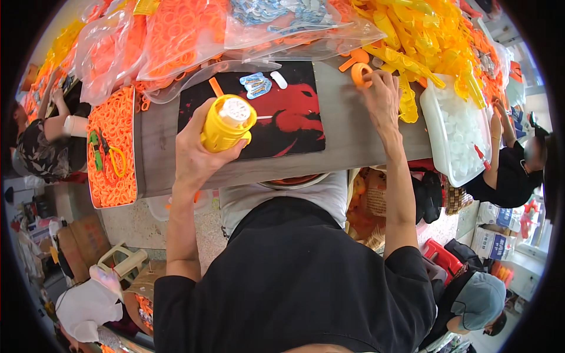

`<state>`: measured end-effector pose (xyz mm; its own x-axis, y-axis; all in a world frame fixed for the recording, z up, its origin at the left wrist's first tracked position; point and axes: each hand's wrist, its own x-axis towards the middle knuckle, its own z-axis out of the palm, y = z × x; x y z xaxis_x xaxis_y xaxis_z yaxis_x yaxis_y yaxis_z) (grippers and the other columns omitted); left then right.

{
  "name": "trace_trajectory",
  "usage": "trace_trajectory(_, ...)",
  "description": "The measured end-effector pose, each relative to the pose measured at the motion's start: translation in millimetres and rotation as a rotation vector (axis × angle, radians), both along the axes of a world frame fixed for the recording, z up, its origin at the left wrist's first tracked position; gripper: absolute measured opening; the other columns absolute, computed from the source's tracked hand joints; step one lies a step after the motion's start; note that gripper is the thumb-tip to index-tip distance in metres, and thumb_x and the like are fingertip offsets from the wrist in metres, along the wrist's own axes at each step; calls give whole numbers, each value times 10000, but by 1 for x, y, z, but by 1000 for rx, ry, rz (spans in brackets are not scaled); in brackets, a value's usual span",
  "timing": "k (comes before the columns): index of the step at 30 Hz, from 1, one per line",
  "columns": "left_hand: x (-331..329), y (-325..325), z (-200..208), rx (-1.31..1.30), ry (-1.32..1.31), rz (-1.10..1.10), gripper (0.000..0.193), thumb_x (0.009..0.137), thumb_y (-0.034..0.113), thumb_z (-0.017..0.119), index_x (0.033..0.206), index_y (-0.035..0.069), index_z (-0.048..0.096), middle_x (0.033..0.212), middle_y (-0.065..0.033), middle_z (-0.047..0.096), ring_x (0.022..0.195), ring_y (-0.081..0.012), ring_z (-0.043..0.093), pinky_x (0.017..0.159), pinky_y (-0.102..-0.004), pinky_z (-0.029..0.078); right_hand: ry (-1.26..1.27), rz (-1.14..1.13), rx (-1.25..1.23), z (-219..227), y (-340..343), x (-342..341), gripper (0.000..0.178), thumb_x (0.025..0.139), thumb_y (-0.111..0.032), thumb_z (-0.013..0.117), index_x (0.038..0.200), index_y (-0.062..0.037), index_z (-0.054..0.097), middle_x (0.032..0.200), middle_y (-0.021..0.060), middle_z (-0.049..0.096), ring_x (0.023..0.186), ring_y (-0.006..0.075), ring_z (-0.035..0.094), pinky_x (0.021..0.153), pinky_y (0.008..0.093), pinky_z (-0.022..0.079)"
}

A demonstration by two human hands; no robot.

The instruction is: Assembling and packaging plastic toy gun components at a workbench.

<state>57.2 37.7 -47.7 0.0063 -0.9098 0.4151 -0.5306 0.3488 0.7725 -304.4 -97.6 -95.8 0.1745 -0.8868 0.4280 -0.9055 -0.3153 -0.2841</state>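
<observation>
My left hand (200, 150) is wrapped round a yellow plastic cylinder (219, 136), raised at the near left part of the mat. A white round piece with small holes (235, 110) sits in its upper end. At the far right of the table, my right hand (382, 97) has its fingers closed on an orange ring-shaped part (359, 73). Beside that part lie other small orange pieces (355, 57). Blue-and-white stickers or cards (255, 85) and a white oval piece (279, 79) lie on the black-and-red mat (294, 112), by an orange stick (216, 86).
Bags of orange rings (185, 29) and blue-and-white pieces (279, 15) line the far edge. Yellow plastic parts (421, 35) are heaped at far right. An orange-ring tray (112, 176) with cutters (106, 150) stands left, a white-disc tray (456, 126) right. Other people sit around.
</observation>
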Motion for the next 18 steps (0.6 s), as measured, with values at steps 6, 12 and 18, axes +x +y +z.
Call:
trace_trajectory(6, -22, -35, 14, 73, -94, -107, 747, 647, 282, 911, 1286, 54, 597, 1085, -158, 709, 958, -275, 713, 854, -330, 556, -832, 532, 543, 57, 49, 54, 275, 835, -31, 730, 1083, -44, 611, 1356, 122, 582, 1274, 244, 539, 1107, 377, 392)
trace_trajectory(12, -47, -58, 21, 62, -280, -293, 738, 646, 329, 866, 1281, 71, 594, 1072, -149, 709, 944, -337, 695, 832, -400, 554, -731, 712, 526, 88, 50, 72, 448, 869, -60, 724, 1284, -17, 562, 1447, 105, 547, 1252, 186, 558, 1104, 369, 391)
trace_trajectory(18, -49, -69, 25, 136, -253, -407, 681, 637, 294, 831, 1241, 77, 603, 1017, -157, 708, 898, -354, 688, 794, -408, 539, -542, 805, 684, 92, 32, 57, 584, 946, -155, 673, 1489, -73, 475, 1390, 21, 593, 1187, 121, 561, 987, 305, 454)
